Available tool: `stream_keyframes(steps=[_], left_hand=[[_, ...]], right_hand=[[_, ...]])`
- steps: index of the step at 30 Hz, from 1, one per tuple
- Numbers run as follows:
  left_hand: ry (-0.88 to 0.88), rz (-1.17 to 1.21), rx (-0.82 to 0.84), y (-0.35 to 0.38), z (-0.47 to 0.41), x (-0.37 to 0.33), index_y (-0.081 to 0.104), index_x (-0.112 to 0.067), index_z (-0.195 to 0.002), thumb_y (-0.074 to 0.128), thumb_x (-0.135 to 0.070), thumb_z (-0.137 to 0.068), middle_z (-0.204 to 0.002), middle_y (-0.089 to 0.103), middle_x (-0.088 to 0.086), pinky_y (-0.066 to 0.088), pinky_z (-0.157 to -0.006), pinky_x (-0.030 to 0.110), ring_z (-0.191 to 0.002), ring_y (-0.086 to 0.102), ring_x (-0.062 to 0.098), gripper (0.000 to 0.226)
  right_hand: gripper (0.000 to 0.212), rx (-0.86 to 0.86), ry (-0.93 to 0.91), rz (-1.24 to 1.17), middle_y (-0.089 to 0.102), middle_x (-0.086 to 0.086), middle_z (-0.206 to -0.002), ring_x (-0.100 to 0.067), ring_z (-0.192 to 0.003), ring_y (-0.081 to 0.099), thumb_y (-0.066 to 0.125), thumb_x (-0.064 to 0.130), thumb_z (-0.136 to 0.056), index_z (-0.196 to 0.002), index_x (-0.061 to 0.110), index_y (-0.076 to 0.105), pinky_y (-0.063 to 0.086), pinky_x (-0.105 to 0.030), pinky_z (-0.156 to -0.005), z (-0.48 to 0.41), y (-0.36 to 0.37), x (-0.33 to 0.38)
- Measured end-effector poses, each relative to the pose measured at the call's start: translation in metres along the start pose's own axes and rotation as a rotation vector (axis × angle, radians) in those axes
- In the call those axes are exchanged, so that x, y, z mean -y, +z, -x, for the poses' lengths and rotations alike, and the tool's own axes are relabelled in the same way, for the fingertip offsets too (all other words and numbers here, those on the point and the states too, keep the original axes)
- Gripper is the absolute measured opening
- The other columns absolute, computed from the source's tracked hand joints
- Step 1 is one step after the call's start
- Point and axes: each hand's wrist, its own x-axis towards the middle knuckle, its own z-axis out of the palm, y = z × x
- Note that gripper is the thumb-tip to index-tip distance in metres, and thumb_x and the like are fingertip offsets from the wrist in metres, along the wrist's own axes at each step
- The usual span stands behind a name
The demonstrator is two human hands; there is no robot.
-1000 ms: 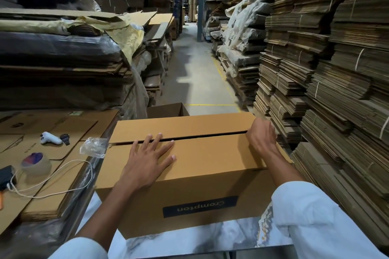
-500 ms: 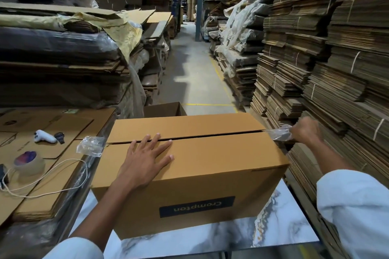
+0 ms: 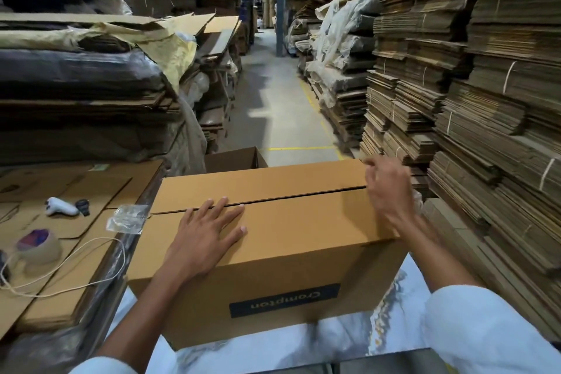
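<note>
My right hand (image 3: 387,188) has come back from the stacks of flat cardboard (image 3: 455,100) to the right end of the seam between the 2 flaps of the brown cardboard box (image 3: 273,252), which sits on the white marbled table (image 3: 391,325), set back from its near edge. Sealing looks next. Its fingers blur, so I cannot tell its grip. My left hand (image 3: 206,231) presses flat, fingers spread.

The right hand (image 3: 387,191) is blurred at the box's (image 3: 303,231) right end; whether its fingers pinch anything cannot be told. The box hides most of the open carton (image 3: 233,159) behind it. The left edge cuts off a dark object (image 3: 2,266).
</note>
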Motion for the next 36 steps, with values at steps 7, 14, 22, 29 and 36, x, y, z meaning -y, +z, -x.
stream_keyframes(steps=[7, 14, 22, 29, 36], left_hand=[[-0.010, 0.017, 0.016, -0.006, 0.010, -0.003, 0.017, -0.050, -0.156, 0.011, -0.078, -0.093, -0.168, 0.009, -0.014, 0.005, -0.125, 0.046, -0.156, 0.005, 0.013, 0.069], [-0.146, 0.048, 0.025, -0.034, -0.026, 0.047, 0.032, -0.036, -0.152, 0.021, -0.072, -0.096, -0.160, 0.035, -0.005, 0.021, -0.119, 0.055, -0.146, 0.032, 0.018, 0.068], [-0.363, -0.008, 0.254, -0.068, -0.070, 0.101, 0.021, -0.028, -0.159, 0.039, -0.084, -0.082, -0.166, 0.021, 0.006, 0.025, -0.119, 0.058, -0.152, 0.020, 0.030, 0.098], [-0.386, -0.097, 0.262, -0.046, -0.066, 0.115, 0.020, -0.058, -0.150, 0.006, -0.104, -0.062, -0.157, 0.038, 0.017, 0.029, -0.115, 0.061, -0.144, 0.031, 0.042, 0.101], [-0.229, -0.050, 0.182, -0.044, 0.023, -0.007, 0.028, -0.031, -0.154, 0.022, -0.082, -0.088, -0.129, 0.058, 0.011, 0.049, -0.092, 0.044, -0.117, 0.058, 0.033, 0.083]], right_hand=[[0.074, 0.652, -0.245, 0.037, 0.012, 0.005, -0.170, -0.019, -0.157, 0.007, 0.013, 0.071, -0.101, -0.162, 0.029, 0.017, 0.000, -0.050, -0.126, 0.066, 0.060, 0.120], [0.080, 0.701, -0.280, 0.107, -0.018, 0.005, -0.167, -0.018, -0.154, -0.019, 0.003, 0.078, -0.095, -0.161, 0.033, -0.009, -0.013, -0.052, -0.124, 0.077, 0.055, 0.120], [0.121, 0.888, -0.590, 0.093, -0.036, 0.007, -0.161, -0.031, -0.144, -0.041, 0.040, 0.099, -0.068, -0.154, 0.044, -0.025, -0.024, -0.054, -0.118, 0.083, 0.035, 0.100], [0.085, 0.746, -0.563, 0.083, -0.007, 0.011, -0.169, -0.016, -0.154, -0.014, 0.041, 0.080, -0.084, -0.157, 0.056, 0.002, -0.013, -0.042, -0.122, 0.059, 0.038, 0.065], [0.041, 0.545, -0.041, -0.111, 0.058, -0.005, -0.146, -0.033, -0.129, 0.056, 0.043, 0.010, -0.104, -0.141, 0.022, 0.057, 0.049, -0.041, -0.098, 0.026, 0.050, 0.038]])
